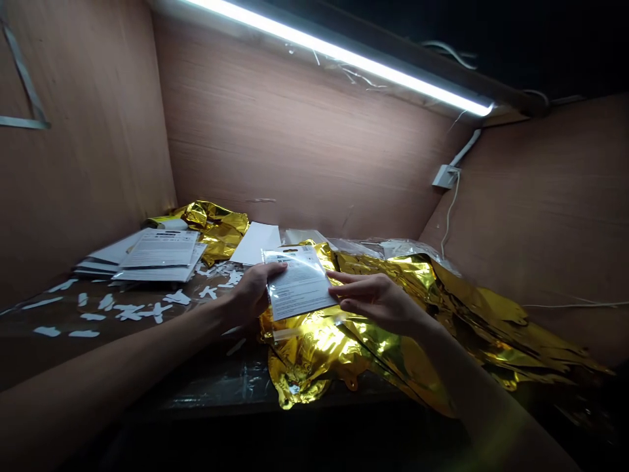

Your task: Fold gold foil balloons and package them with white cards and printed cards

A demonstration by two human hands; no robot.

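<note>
A white printed card in a clear plastic sleeve (299, 285), with a hang slot at its top edge, is tilted toward me over the gold foil. My left hand (255, 288) grips its left side, thumb on the front and the other fingers hidden behind. At the right edge of the sleeve, my right hand (373, 298) has its fingers stretched out and slightly apart, the tips touching or very close to it. Shiny gold foil balloons (324, 354), flat and crumpled, lie under both hands and spread to the right.
A stack of similar packaged cards (160, 252) sits at the left, with small white cut pieces (130, 311) scattered before it. Behind are more gold foil (221, 229), a blank white card (255, 242) and clear plastic bags (407, 249). Wooden panels (295, 144) enclose the table under a tube light (344, 56).
</note>
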